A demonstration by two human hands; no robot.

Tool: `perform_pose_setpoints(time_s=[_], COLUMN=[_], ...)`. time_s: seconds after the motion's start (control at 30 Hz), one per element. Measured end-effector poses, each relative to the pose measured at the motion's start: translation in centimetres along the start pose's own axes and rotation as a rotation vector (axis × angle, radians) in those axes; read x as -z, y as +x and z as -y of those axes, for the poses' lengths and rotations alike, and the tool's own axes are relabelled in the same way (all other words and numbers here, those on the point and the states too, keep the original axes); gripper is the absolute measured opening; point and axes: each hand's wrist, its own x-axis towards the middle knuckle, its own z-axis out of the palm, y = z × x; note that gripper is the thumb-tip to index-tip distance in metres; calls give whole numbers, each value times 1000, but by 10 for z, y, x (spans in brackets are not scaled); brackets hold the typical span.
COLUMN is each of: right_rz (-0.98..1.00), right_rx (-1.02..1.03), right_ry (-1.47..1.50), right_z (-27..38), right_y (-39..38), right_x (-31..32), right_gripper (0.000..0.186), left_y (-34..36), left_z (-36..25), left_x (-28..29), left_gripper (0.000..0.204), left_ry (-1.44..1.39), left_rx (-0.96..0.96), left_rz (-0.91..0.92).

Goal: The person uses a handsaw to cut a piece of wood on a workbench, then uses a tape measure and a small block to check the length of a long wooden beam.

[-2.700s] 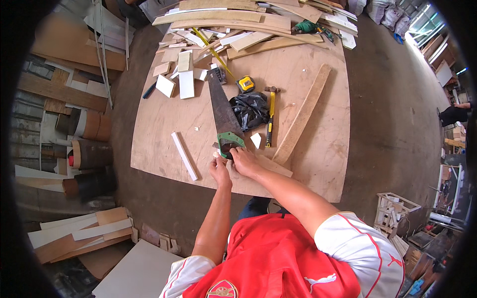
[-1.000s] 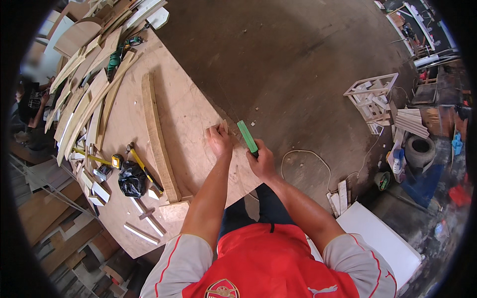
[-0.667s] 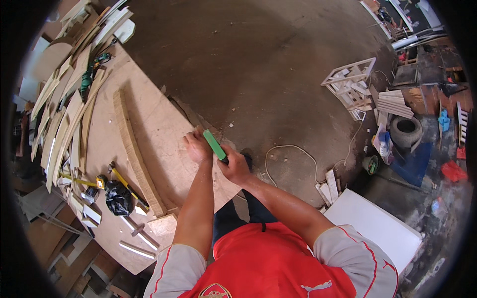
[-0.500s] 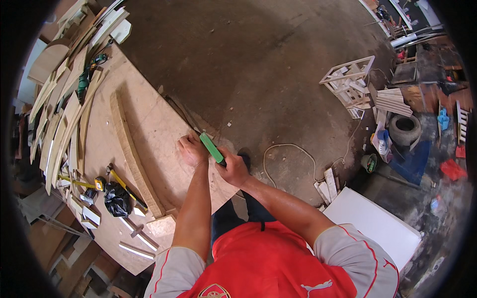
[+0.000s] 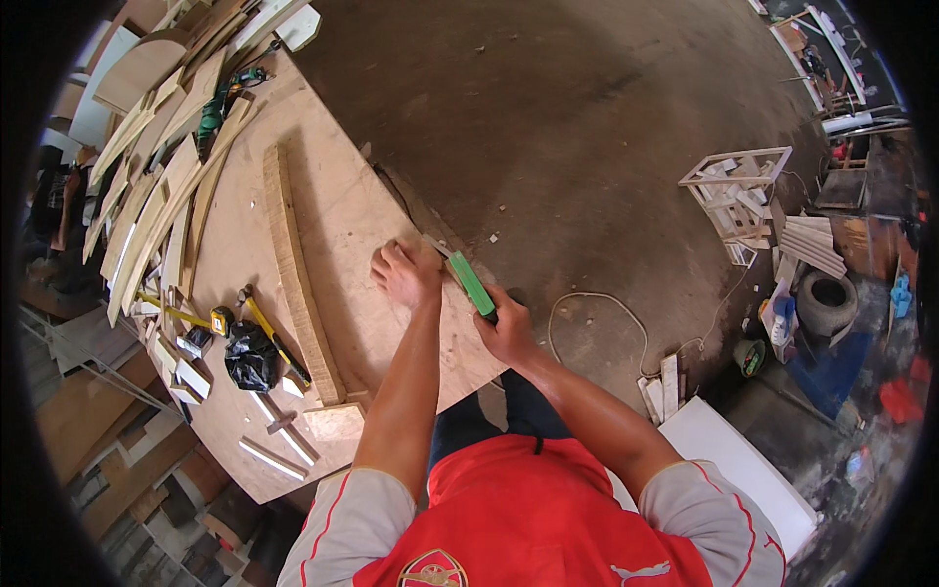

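Observation:
My right hand (image 5: 509, 328) is closed around a green utility knife (image 5: 471, 284) with a black end, just off the edge of a plywood-topped table (image 5: 362, 284). A thin pale blade points up and left from it, toward my left hand. That left hand (image 5: 406, 274) rests on the table near its edge with the fingers curled in; whatever lies under them is hidden. To the left, a long, slightly curved wooden piece (image 5: 298, 274) lies on the tabletop, with a small wood block (image 5: 334, 423) at its near end.
Left on the table are a hammer (image 5: 274, 338), a tape measure (image 5: 222, 320), a black plastic bag (image 5: 251, 357) and stacked wood strips (image 5: 161, 235). A green power tool (image 5: 211, 122) lies farther back. On the floor at right are a wooden frame (image 5: 736, 196), a tyre (image 5: 827, 301) and a white panel (image 5: 748, 470).
The whole view has shifted, so table and floor things appear farther right and mostly higher. The knife stays in my right hand, now slightly farther from my left hand.

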Motion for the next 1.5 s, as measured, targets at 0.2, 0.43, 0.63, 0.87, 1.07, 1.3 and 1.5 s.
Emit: perform_pose_setpoints(time_s=[0.2, 0.43, 0.63, 0.87, 1.07, 1.3, 1.5], right_rz=[8, 26, 49, 68, 99, 107, 135], right_rx=[-1, 28, 93, 155, 181, 213, 185], right_ry=[5, 54, 19, -32, -51, -40, -33], right_z=[22, 26, 31, 36, 36, 39, 41], right_y=[2, -14, -18, -23, -28, -28, -30], right_x=[17, 32, 35, 36, 41, 44, 47], right_gripper=[36, 35, 35, 36, 39, 45, 45], left_y=[36, 35, 36, 40, 39, 39, 37], left_z=[-9, -5, -11, -3, 0, 10, 3], left_x=[-30, -33, -36, -48, -52, -59, -54], left_gripper=[35, 35, 33, 34, 32, 28, 33], left_ry=[73, 62, 98, 131, 89, 63, 81], left_rx=[205, 212, 206, 228, 262, 221, 250], left_rz=[-32, 17, 24, 19, -34, -74, -18])
